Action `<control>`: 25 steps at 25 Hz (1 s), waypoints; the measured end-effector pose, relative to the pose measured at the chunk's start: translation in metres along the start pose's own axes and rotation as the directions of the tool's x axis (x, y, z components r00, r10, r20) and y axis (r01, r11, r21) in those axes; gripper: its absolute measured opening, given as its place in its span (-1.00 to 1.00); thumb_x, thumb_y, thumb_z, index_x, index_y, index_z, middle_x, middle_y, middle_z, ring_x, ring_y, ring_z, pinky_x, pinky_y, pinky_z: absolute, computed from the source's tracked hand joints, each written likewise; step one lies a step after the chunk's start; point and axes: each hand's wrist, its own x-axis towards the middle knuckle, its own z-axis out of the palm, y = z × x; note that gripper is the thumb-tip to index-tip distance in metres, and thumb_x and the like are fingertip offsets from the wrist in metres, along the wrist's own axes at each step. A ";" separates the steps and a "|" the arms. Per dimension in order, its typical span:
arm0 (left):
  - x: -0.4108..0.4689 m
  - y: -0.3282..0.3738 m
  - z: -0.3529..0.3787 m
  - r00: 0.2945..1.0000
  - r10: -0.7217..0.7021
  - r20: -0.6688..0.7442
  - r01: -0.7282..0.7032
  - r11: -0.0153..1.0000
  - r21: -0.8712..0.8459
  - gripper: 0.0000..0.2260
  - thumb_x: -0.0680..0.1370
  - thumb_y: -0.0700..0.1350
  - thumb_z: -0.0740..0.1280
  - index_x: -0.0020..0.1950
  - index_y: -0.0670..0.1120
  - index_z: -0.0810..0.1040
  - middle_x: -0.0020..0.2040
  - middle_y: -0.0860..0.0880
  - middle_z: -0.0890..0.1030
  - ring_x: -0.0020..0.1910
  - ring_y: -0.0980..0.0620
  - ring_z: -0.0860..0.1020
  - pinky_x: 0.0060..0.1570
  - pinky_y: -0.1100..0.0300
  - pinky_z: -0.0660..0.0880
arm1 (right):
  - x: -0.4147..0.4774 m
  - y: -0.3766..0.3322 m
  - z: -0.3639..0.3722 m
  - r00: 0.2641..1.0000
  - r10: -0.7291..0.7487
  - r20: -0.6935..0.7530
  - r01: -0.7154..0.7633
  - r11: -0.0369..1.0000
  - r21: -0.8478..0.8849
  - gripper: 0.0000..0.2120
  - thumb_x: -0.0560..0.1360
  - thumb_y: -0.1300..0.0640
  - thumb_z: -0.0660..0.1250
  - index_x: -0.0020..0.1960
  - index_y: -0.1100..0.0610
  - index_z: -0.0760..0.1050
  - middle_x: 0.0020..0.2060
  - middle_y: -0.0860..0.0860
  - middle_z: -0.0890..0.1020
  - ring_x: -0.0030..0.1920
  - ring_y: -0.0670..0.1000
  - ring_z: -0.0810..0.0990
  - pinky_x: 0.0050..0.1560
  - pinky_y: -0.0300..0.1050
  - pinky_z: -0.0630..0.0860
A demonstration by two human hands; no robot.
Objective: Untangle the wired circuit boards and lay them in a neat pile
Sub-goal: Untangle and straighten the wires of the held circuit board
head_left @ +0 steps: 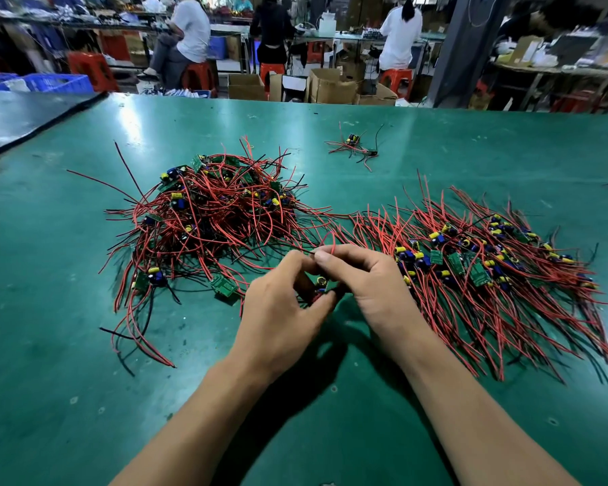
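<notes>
A tangled heap of small green circuit boards with red and black wires [211, 212] lies on the left of the green table. To the right spreads a combed-out pile of boards [481, 261], wires fanning the same way. Between the two, my left hand [278, 306] and my right hand [369, 278] hold one circuit board [322, 284] just above the table. The left hand's fingers curl round the board; the right hand pinches its red wire [330, 240] near the fingertips. Most of the board is hidden by my fingers.
A lone wired board [353, 145] lies farther back on the green table [85, 380]. A dark mat [22, 117] covers the far left corner. Beyond the table edge are cardboard boxes, red stools and seated people at other benches.
</notes>
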 end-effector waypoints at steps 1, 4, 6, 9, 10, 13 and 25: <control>0.001 0.001 0.000 0.994 -0.095 0.048 0.100 0.988 -0.119 -0.76 0.37 -0.06 0.55 -0.07 -0.02 0.54 -0.30 0.05 0.61 -0.34 0.09 0.57 -0.23 0.16 0.53 | 0.000 -0.002 -0.001 0.999 0.040 -0.002 -0.040 0.996 0.075 -0.97 0.45 0.14 0.51 -0.11 0.06 0.72 -0.20 0.05 0.72 -0.16 0.01 0.66 -0.10 -0.08 0.62; 0.004 0.007 -0.002 0.884 -0.338 0.322 0.467 0.645 -0.605 -0.67 0.40 -0.09 0.56 0.03 -0.14 0.52 -0.12 -0.13 0.67 -0.27 -0.15 0.68 -0.23 0.06 0.62 | -0.001 -0.006 0.000 0.984 0.168 0.064 -0.179 0.932 0.315 -0.91 0.38 0.09 0.52 -0.12 0.05 0.68 -0.23 0.12 0.68 -0.29 0.09 0.65 -0.40 -0.10 0.58; 0.006 0.009 -0.003 0.813 -0.378 0.442 0.575 0.403 -0.712 -0.70 0.42 -0.12 0.49 0.06 -0.20 0.53 -0.14 -0.15 0.67 -0.31 -0.16 0.67 -0.28 0.08 0.62 | -0.001 -0.006 0.001 0.979 0.191 0.076 -0.205 0.907 0.369 -0.94 0.42 0.13 0.48 -0.11 0.07 0.64 -0.23 0.10 0.66 -0.30 0.09 0.65 -0.50 -0.19 0.50; 0.009 0.009 -0.006 0.763 -0.395 0.511 0.638 0.336 -0.693 -0.73 0.37 -0.19 0.47 0.04 -0.19 0.60 -0.14 -0.14 0.67 -0.32 -0.10 0.67 -0.29 0.18 0.61 | 0.000 -0.005 0.000 0.982 0.182 0.050 -0.187 0.908 0.375 -0.93 0.53 0.23 0.37 -0.01 0.10 0.55 -0.19 0.06 0.68 -0.29 0.03 0.64 -0.51 -0.21 0.48; 0.010 0.008 -0.006 0.752 -0.397 0.526 0.652 0.340 -0.677 -0.77 0.37 -0.21 0.47 0.01 -0.18 0.63 -0.15 -0.14 0.67 -0.32 -0.09 0.67 -0.29 0.19 0.61 | 0.000 -0.006 -0.001 0.984 0.173 0.042 -0.176 0.911 0.373 -0.90 0.56 0.27 0.34 0.04 0.11 0.52 -0.20 0.05 0.69 -0.31 0.00 0.64 -0.52 -0.21 0.47; 0.010 0.007 -0.006 0.745 -0.400 0.534 0.665 0.393 -0.634 -0.87 0.44 -0.31 0.42 -0.04 -0.18 0.62 -0.15 -0.17 0.66 -0.28 -0.12 0.67 -0.24 0.15 0.57 | 0.001 -0.007 -0.003 0.987 0.162 0.019 -0.159 0.927 0.339 -0.79 0.58 0.32 0.30 0.17 0.11 0.52 -0.24 -0.02 0.68 -0.32 -0.07 0.64 -0.42 -0.19 0.53; 0.009 0.015 -0.016 0.656 -0.253 0.711 0.752 0.298 -0.588 -0.85 0.41 -0.24 0.44 -0.05 -0.13 0.70 -0.17 -0.19 0.67 -0.23 -0.14 0.69 -0.21 0.13 0.60 | 0.002 -0.011 -0.010 0.963 0.242 0.118 -0.268 0.824 0.499 -0.76 0.38 0.20 0.43 0.04 0.10 0.67 -0.35 -0.01 0.43 -0.49 -0.12 0.39 -0.55 -0.27 0.43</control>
